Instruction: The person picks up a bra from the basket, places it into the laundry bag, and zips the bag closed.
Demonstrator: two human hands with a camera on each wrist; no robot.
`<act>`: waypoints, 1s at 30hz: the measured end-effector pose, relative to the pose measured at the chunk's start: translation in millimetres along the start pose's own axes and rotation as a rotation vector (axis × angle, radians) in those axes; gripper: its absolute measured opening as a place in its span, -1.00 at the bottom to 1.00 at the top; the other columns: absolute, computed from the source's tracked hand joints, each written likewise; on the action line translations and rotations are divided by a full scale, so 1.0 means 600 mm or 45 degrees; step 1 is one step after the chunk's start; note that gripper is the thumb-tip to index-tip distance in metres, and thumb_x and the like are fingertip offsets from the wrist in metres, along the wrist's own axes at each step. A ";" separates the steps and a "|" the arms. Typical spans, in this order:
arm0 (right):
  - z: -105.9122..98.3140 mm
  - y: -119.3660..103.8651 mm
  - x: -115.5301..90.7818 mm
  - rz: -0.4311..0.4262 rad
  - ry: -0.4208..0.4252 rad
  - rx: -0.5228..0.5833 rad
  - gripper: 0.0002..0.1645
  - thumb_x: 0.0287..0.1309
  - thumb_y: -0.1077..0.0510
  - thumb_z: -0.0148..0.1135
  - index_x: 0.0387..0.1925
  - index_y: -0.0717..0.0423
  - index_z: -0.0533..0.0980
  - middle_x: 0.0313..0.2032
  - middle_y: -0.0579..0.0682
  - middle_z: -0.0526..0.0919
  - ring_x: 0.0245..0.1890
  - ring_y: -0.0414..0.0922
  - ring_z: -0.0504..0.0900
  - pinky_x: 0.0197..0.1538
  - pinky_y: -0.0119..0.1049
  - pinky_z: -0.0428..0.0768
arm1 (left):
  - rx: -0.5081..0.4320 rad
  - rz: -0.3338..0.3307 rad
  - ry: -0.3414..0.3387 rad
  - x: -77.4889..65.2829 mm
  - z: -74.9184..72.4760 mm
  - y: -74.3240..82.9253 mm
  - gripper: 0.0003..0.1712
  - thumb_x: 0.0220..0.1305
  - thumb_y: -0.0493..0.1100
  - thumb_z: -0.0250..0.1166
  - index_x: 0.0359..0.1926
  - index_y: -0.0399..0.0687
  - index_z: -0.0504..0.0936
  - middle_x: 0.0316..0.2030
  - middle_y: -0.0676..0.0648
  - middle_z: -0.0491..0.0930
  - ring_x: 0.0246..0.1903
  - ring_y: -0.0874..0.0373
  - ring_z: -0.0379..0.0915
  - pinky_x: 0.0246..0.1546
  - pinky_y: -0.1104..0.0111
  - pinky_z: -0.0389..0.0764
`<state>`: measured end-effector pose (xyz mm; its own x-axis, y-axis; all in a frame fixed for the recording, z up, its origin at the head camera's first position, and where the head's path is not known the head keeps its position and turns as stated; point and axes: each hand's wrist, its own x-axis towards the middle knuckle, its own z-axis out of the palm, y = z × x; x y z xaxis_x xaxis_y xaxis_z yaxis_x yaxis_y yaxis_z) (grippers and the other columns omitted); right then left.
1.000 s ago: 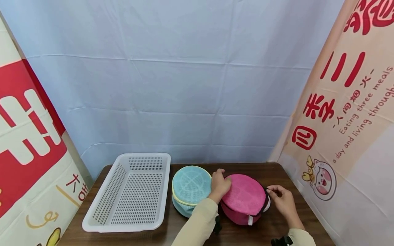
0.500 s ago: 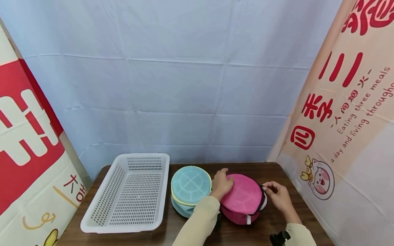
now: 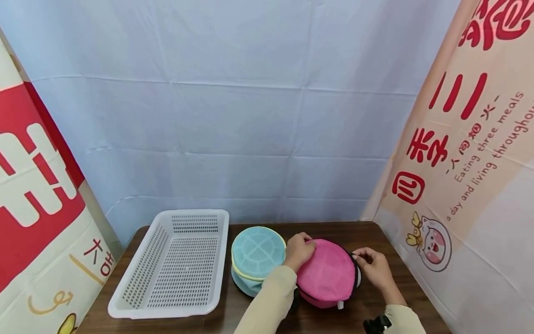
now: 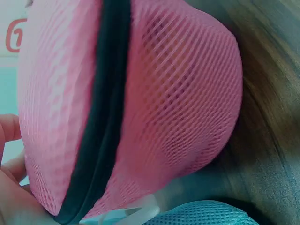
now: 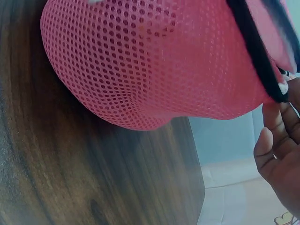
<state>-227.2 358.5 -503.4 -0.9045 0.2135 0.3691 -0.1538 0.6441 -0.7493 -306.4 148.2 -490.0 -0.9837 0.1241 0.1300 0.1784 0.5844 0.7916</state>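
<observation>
A round pink mesh laundry bag (image 3: 327, 271) with black zipper trim stands on the dark wood table. My left hand (image 3: 299, 252) grips its upper left edge, thumb on top. In the left wrist view, fingers (image 4: 18, 192) show beside the black zipper band. My right hand (image 3: 375, 266) pinches the zipper trim at the bag's right edge, where a gap with something white shows. In the right wrist view the trim parts above the fingers (image 5: 281, 124); the zipper pull cannot be made out. Just left of the bag sits a round light blue mesh bag (image 3: 257, 253) with yellow trim.
A white perforated plastic basket (image 3: 221, 260) stands at the left of the table (image 3: 350, 320). A pale blue cloth (image 3: 233, 116) hangs behind. Printed cloths (image 3: 459, 153) hang at both sides.
The pink bag's top has tipped a little toward the near side, so less of its front wall shows. My right hand has shifted slightly left along with the trim.
</observation>
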 end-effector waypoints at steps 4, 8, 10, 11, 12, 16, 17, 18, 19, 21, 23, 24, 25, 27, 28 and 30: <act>0.003 -0.004 -0.002 -0.008 0.010 -0.028 -0.88 0.07 0.31 0.28 -0.39 0.34 0.56 -0.46 0.01 0.59 -0.46 -0.25 0.46 -0.40 -0.41 0.41 | -0.107 0.017 0.029 -0.002 -0.004 -0.004 -0.89 0.03 -0.18 0.24 -0.58 0.05 0.52 -0.63 0.13 0.41 -0.55 0.24 0.34 -0.50 0.37 0.39; 0.007 -0.008 -0.002 -0.026 0.004 -0.055 -0.93 0.10 0.33 0.24 -0.39 0.32 0.57 -0.44 0.01 0.60 -0.43 -0.23 0.48 -0.38 -0.41 0.42 | -0.128 0.011 0.059 -0.008 -0.008 -0.003 -0.86 0.07 -0.19 0.24 -0.57 0.04 0.48 -0.64 0.12 0.38 -0.57 0.24 0.31 -0.50 0.37 0.37; 0.008 -0.010 -0.003 -0.032 -0.001 -0.064 -0.95 0.11 0.34 0.22 -0.38 0.30 0.58 -0.43 0.01 0.60 -0.42 -0.22 0.48 -0.37 -0.41 0.42 | -0.125 0.010 0.076 -0.010 -0.009 -0.003 -0.85 0.09 -0.20 0.24 -0.57 0.03 0.48 -0.65 0.12 0.37 -0.57 0.24 0.31 -0.50 0.37 0.37; 0.009 -0.010 -0.003 -0.031 -0.002 -0.067 -0.95 0.11 0.35 0.22 -0.38 0.29 0.58 -0.43 0.02 0.60 -0.41 -0.22 0.48 -0.37 -0.41 0.42 | -0.126 0.008 0.082 -0.010 -0.009 -0.003 -0.85 0.10 -0.20 0.24 -0.56 0.03 0.48 -0.65 0.12 0.37 -0.57 0.24 0.31 -0.50 0.37 0.36; 0.009 -0.010 -0.004 -0.029 0.000 -0.070 -0.95 0.11 0.35 0.21 -0.37 0.27 0.58 -0.42 0.02 0.60 -0.41 -0.22 0.48 -0.36 -0.41 0.43 | -0.132 0.010 0.091 -0.011 -0.010 -0.002 -0.85 0.09 -0.21 0.24 -0.56 0.03 0.48 -0.65 0.12 0.37 -0.57 0.24 0.31 -0.50 0.37 0.37; 0.009 -0.009 -0.006 -0.019 0.007 -0.094 -0.93 0.11 0.37 0.20 -0.37 0.22 0.59 -0.42 0.00 0.60 -0.42 -0.23 0.47 -0.38 -0.40 0.43 | -0.155 0.006 0.111 -0.013 -0.009 -0.001 -0.86 0.08 -0.23 0.23 -0.56 0.02 0.49 -0.63 0.11 0.38 -0.55 0.23 0.33 -0.49 0.37 0.38; 0.008 -0.009 -0.007 -0.016 0.010 -0.094 -0.93 0.10 0.37 0.21 -0.37 0.21 0.59 -0.42 0.00 0.60 -0.43 -0.24 0.47 -0.38 -0.40 0.43 | -0.161 0.004 0.112 -0.013 -0.008 -0.002 -0.86 0.08 -0.23 0.23 -0.56 0.01 0.49 -0.63 0.11 0.38 -0.55 0.23 0.33 -0.50 0.37 0.38; 0.009 -0.008 -0.008 -0.016 0.013 -0.096 -0.92 0.10 0.37 0.21 -0.37 0.21 0.59 -0.43 0.00 0.60 -0.43 -0.24 0.47 -0.39 -0.40 0.43 | -0.169 -0.002 0.113 -0.013 -0.007 -0.002 -0.86 0.08 -0.24 0.23 -0.57 0.01 0.49 -0.63 0.11 0.39 -0.55 0.23 0.33 -0.49 0.37 0.38; 0.009 -0.008 -0.009 -0.013 0.014 -0.096 -0.92 0.10 0.37 0.21 -0.37 0.21 0.60 -0.43 0.00 0.60 -0.44 -0.25 0.47 -0.39 -0.40 0.43 | -0.176 -0.010 0.112 -0.013 -0.006 -0.003 -0.86 0.09 -0.24 0.23 -0.56 0.01 0.50 -0.62 0.11 0.38 -0.55 0.23 0.33 -0.49 0.37 0.38; 0.009 -0.009 -0.010 -0.005 0.021 -0.088 -0.93 0.10 0.36 0.21 -0.38 0.20 0.60 -0.44 -0.01 0.60 -0.45 -0.25 0.46 -0.40 -0.41 0.42 | -0.188 -0.014 0.115 -0.013 -0.003 -0.004 -0.86 0.10 -0.23 0.22 -0.56 0.01 0.50 -0.62 0.10 0.39 -0.55 0.23 0.32 -0.50 0.37 0.37; 0.010 -0.010 -0.010 0.005 0.020 -0.078 -0.93 0.11 0.35 0.21 -0.38 0.20 0.60 -0.44 -0.01 0.60 -0.46 -0.25 0.46 -0.40 -0.41 0.41 | -0.206 -0.021 0.121 -0.012 -0.002 -0.006 -0.86 0.11 -0.23 0.23 -0.55 0.01 0.50 -0.61 0.10 0.39 -0.55 0.23 0.31 -0.50 0.36 0.37; 0.011 -0.011 -0.010 0.006 0.017 -0.077 -0.93 0.12 0.34 0.21 -0.37 0.19 0.60 -0.44 0.00 0.60 -0.45 -0.25 0.46 -0.40 -0.41 0.41 | -0.213 -0.027 0.125 -0.011 -0.002 -0.006 -0.87 0.11 -0.23 0.23 -0.55 0.01 0.50 -0.61 0.10 0.39 -0.55 0.23 0.31 -0.50 0.36 0.37; 0.011 -0.012 -0.010 0.007 0.015 -0.078 -0.94 0.13 0.33 0.21 -0.37 0.19 0.60 -0.44 0.00 0.60 -0.46 -0.25 0.46 -0.40 -0.40 0.41 | -0.215 -0.028 0.131 -0.011 -0.002 -0.007 -0.87 0.11 -0.23 0.23 -0.54 0.01 0.51 -0.61 0.10 0.39 -0.55 0.23 0.31 -0.51 0.36 0.37; 0.011 -0.014 -0.011 0.002 0.009 -0.088 -0.94 0.14 0.32 0.21 -0.36 0.19 0.60 -0.43 0.00 0.61 -0.45 -0.24 0.46 -0.40 -0.39 0.42 | -0.218 -0.030 0.140 -0.010 -0.001 -0.008 -0.87 0.10 -0.24 0.23 -0.55 0.01 0.51 -0.62 0.11 0.39 -0.56 0.24 0.31 -0.52 0.37 0.36; 0.011 -0.014 -0.011 -0.002 0.006 -0.097 -0.94 0.14 0.32 0.21 -0.35 0.19 0.60 -0.43 0.00 0.61 -0.45 -0.24 0.46 -0.41 -0.39 0.42 | -0.225 -0.030 0.145 -0.010 -0.001 -0.008 -0.87 0.10 -0.24 0.23 -0.55 0.02 0.51 -0.63 0.12 0.38 -0.57 0.25 0.31 -0.53 0.38 0.36; 0.011 -0.015 -0.011 -0.013 0.009 -0.120 -0.94 0.14 0.31 0.22 -0.35 0.19 0.61 -0.42 0.00 0.61 -0.46 -0.25 0.46 -0.42 -0.39 0.42 | -0.240 -0.026 0.173 -0.010 -0.002 -0.009 -0.86 0.09 -0.26 0.22 -0.56 0.01 0.52 -0.64 0.13 0.39 -0.59 0.26 0.31 -0.54 0.39 0.36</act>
<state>-222.4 346.6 -502.8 -0.9003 0.2116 0.3803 -0.1245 0.7122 -0.6909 -301.8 143.5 -494.5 -0.9832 -0.0029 0.1823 0.1639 0.4240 0.8907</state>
